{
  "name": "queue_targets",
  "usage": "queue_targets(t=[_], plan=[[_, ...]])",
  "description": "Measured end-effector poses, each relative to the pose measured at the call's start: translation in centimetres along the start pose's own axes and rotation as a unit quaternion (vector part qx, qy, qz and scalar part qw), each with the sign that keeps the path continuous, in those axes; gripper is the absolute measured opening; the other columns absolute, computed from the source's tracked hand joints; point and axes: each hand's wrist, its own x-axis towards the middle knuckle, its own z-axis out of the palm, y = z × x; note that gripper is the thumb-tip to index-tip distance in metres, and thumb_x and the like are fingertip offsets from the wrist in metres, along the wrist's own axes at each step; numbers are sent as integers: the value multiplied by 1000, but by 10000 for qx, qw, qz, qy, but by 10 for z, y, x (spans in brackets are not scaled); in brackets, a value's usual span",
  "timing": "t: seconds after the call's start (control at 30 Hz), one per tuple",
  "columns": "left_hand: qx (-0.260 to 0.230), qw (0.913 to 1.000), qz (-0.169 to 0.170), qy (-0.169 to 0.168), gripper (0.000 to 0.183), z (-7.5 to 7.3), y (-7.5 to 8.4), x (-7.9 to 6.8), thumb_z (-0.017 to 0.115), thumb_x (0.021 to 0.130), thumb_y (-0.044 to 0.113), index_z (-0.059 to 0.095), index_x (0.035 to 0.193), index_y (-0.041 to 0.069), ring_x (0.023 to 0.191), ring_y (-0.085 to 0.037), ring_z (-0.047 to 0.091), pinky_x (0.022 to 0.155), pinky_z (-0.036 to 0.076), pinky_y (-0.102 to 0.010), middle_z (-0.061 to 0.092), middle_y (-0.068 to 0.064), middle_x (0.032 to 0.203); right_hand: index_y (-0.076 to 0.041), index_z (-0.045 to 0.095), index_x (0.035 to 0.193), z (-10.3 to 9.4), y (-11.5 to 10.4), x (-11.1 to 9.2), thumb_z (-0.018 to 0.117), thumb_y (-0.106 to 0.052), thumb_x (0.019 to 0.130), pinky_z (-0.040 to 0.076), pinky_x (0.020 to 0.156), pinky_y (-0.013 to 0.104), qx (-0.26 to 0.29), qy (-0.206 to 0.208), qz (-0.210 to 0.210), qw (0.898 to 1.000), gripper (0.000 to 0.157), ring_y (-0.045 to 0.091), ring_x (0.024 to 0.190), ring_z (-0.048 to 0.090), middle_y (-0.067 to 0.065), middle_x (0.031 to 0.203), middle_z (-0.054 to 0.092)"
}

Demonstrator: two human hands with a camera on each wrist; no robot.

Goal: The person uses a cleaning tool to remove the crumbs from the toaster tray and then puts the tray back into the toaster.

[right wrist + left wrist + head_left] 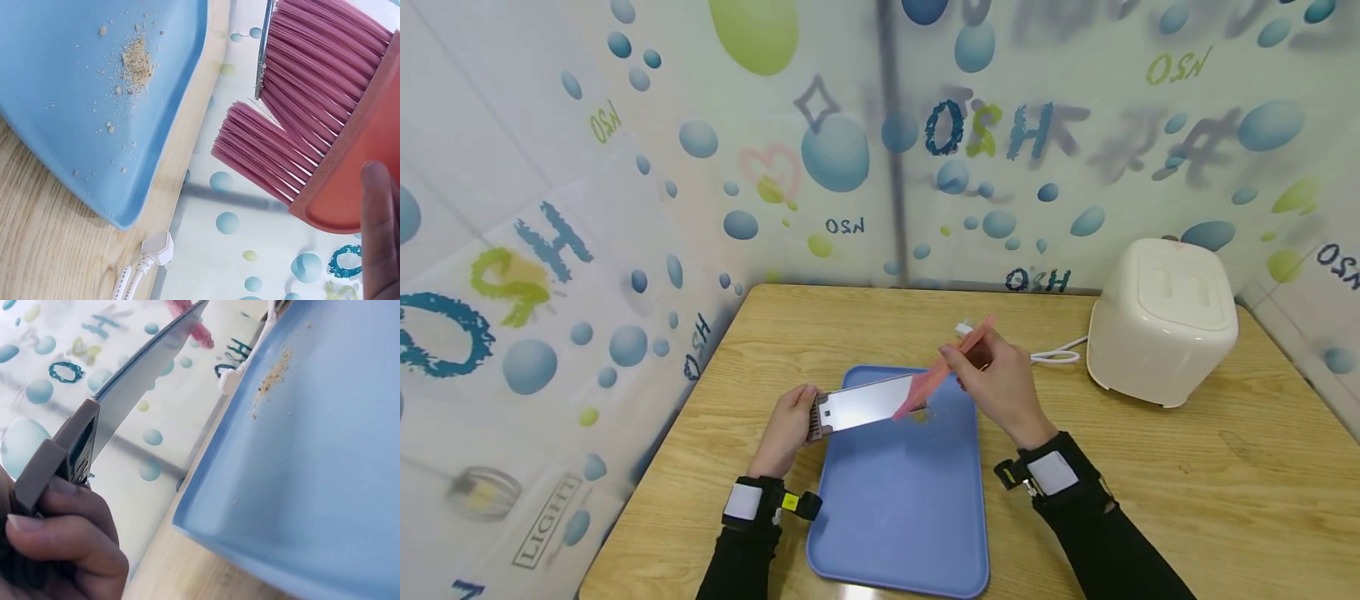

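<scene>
My left hand grips the grey-brown end of a thin, shiny metal crumb tray, tilted over the upper part of a blue tray. A pink-red brush is pinched in my right hand, thumb against its body. Seen from the right wrist, the brush's bristles touch the metal edge and spread apart around it. Specks cling to that edge. Below, on the blue tray, lies a small pile of tan crumbs with loose bits scattered about it.
A cream toaster stands at the back right of the wooden table. Its white cord runs left to a plug behind the blue tray. Patterned sheets hang along the back and sides.
</scene>
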Motion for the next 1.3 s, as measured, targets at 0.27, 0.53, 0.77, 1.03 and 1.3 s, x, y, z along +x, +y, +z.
queue_targets(t=[0.27,0.53,0.77,1.03,1.3], plan=[[-37,10000,-32,0,38,1,-1,2,33,101,34,57,99,5,61,-22,52,46,40,-27,53,-13,81,-16,53,82,0,-1,-1,68,-30,82,42,40,28,-56,37,-31,10000,21,2,47,50,-7,62,57],[-58,9999,-66,62,35,2,-1,3,33,101,31,57,99,6,62,-22,53,47,41,-28,53,-13,81,-15,54,82,0,-3,-2,67,-34,83,43,39,27,-198,31,53,9998,23,2,47,49,-7,63,57],[12,9998,-130,117,36,2,-3,5,33,101,32,57,97,6,67,-24,53,53,46,-32,51,-13,83,-15,54,82,1,-2,-4,68,-33,82,43,38,26,-208,78,86,9997,22,0,45,49,-6,63,59],[-54,9998,-188,85,35,2,-2,5,34,100,32,56,98,6,69,-25,55,54,47,-33,52,-13,85,-16,54,83,1,-3,-3,67,-34,83,41,36,25,-130,97,64,9998,22,0,43,49,-6,63,59],[121,9997,-152,130,37,2,-4,4,34,100,35,57,97,6,65,-24,54,51,45,-32,52,-13,82,-15,55,83,0,-5,-4,69,-29,82,42,36,25,-47,171,47,9998,20,0,42,49,-5,62,59]])
